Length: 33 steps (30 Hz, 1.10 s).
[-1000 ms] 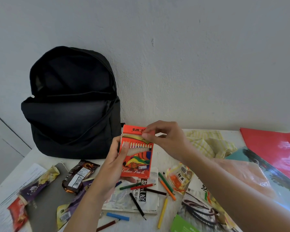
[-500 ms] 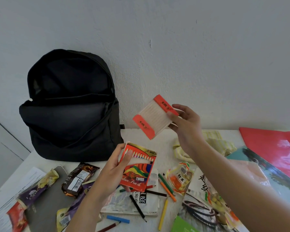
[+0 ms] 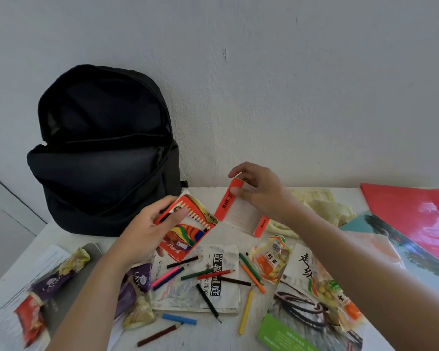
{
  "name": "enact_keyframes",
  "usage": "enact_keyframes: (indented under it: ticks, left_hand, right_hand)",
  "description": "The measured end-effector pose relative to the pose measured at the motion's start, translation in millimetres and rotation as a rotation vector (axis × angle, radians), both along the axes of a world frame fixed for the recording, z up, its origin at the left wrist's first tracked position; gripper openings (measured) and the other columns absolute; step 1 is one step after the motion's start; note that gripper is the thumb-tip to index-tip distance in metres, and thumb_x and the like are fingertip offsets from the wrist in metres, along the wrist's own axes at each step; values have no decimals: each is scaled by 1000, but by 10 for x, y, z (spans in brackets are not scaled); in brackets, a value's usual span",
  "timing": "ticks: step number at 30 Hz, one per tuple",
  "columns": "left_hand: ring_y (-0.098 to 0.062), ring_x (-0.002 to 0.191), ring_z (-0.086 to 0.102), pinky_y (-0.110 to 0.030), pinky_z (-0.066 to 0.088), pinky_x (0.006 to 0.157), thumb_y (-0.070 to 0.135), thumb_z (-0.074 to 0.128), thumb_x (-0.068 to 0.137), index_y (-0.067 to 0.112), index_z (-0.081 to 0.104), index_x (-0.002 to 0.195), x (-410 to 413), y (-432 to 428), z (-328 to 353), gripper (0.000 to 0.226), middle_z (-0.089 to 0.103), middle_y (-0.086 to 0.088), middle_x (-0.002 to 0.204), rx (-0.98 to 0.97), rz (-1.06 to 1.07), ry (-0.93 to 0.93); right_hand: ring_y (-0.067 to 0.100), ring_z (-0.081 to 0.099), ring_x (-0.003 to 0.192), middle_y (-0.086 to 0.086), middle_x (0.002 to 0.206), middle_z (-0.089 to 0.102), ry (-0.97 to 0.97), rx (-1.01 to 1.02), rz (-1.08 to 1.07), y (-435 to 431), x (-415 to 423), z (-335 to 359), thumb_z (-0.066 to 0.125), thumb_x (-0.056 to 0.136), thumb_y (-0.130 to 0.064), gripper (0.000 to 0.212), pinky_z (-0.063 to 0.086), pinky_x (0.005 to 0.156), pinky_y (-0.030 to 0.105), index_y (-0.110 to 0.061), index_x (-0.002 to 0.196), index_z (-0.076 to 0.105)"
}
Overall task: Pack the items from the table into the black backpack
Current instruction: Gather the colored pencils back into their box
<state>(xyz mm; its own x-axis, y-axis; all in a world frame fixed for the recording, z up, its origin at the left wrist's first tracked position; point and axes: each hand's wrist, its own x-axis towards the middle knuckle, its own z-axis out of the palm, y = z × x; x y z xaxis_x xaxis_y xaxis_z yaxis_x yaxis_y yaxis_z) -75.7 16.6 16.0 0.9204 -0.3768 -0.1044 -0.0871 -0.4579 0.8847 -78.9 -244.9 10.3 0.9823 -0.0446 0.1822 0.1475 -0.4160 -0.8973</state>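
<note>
The black backpack [image 3: 104, 153] stands open against the wall at the back left of the table. My left hand [image 3: 147, 229] grips the orange colour-pencil box sleeve [image 3: 188, 231], tilted, just above the table. My right hand [image 3: 259, 191] pinches the white inner tray with orange ends [image 3: 238, 214], held right of the sleeve and apart from it. Several loose colour pencils [image 3: 213, 274] lie scattered on a booklet [image 3: 221, 259] in front of me.
Snack packets [image 3: 58, 277] lie on a grey laptop [image 3: 69, 297] at the left, more snack bags [image 3: 271, 262] at centre right. A yellow cloth [image 3: 322, 206], red folder [image 3: 413, 214], magazines [image 3: 401, 247] and a green booklet [image 3: 284, 335] fill the right side.
My right hand pulled the inner tray out of the sleeve, lifted it, then lowered it to the right of the sleeve. My left hand tilted the sleeve and moved it back a little.
</note>
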Motion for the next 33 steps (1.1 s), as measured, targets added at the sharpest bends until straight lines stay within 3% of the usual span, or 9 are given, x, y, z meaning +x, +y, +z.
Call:
enact_keyframes:
  ticks: [3, 5, 11, 16, 20, 24, 28, 33]
  left_hand:
    - [-27, 85, 77, -65, 57, 80, 54, 59, 93, 40, 68, 107, 43, -2, 72, 22, 78, 1, 100, 67, -83, -15]
    - [-25, 86, 77, -64, 58, 82, 54, 59, 93, 40, 68, 108, 51, -27, 108, 23, 78, 2, 102, 84, -126, 3]
    - [-24, 81, 78, -62, 60, 76, 58, 57, 92, 35, 68, 111, 72, -127, 239, 31, 78, 1, 99, 152, -193, -17]
    - [-25, 79, 78, -67, 58, 76, 52, 60, 94, 34, 69, 109, 85, -168, 335, 25, 79, -1, 98, 125, -198, -4]
    - [-25, 82, 78, -63, 59, 83, 47, 60, 95, 29, 70, 109, 102, -205, 390, 25, 79, -2, 99, 94, -202, -6]
    - [-24, 82, 78, -57, 60, 84, 42, 59, 95, 22, 69, 111, 121, -220, 406, 28, 79, -4, 98, 28, -161, -29]
    - [-23, 85, 78, -51, 63, 82, 41, 60, 95, 22, 69, 112, 126, -257, 397, 28, 79, -2, 100, 46, -204, -15]
    - [-23, 85, 78, -40, 64, 77, 38, 60, 95, 20, 70, 109, 129, -300, 376, 24, 79, -3, 99, 23, -236, -4]
  right_hand:
    - [-13, 59, 91, -16, 94, 68, -55, -153, 73, 52, -19, 47, 73, 88, -11, 18, 41, 84, 4, -22, 101, 68]
    - [-14, 58, 92, -14, 96, 69, -87, -206, 93, 76, -31, 68, 73, 89, -12, 17, 38, 83, 0, -21, 103, 69]
    - [1, 64, 98, -14, 101, 72, -57, -302, 236, 96, -42, 128, 77, 86, -20, 22, 48, 87, 13, -24, 107, 75]
    - [-5, 63, 70, -10, 86, 73, -85, -233, 204, 27, -38, 311, 91, 68, -15, 34, 49, 67, 12, -19, 97, 75]
    - [10, 69, 64, 0, 81, 77, -67, -208, 265, -4, -14, 468, 95, 62, -14, 52, 54, 63, 19, -17, 100, 59]
    - [11, 72, 67, 4, 79, 77, -67, -139, 308, -60, 1, 574, 92, 67, -10, 50, 53, 64, 18, -13, 102, 57]
    - [7, 72, 69, 1, 79, 78, -24, -263, 333, -35, 40, 590, 93, 66, -14, 46, 55, 66, 17, -12, 100, 62]
    - [15, 73, 69, 3, 71, 75, 42, -364, 395, -40, 60, 689, 95, 63, -21, 43, 55, 70, 24, -12, 89, 63]
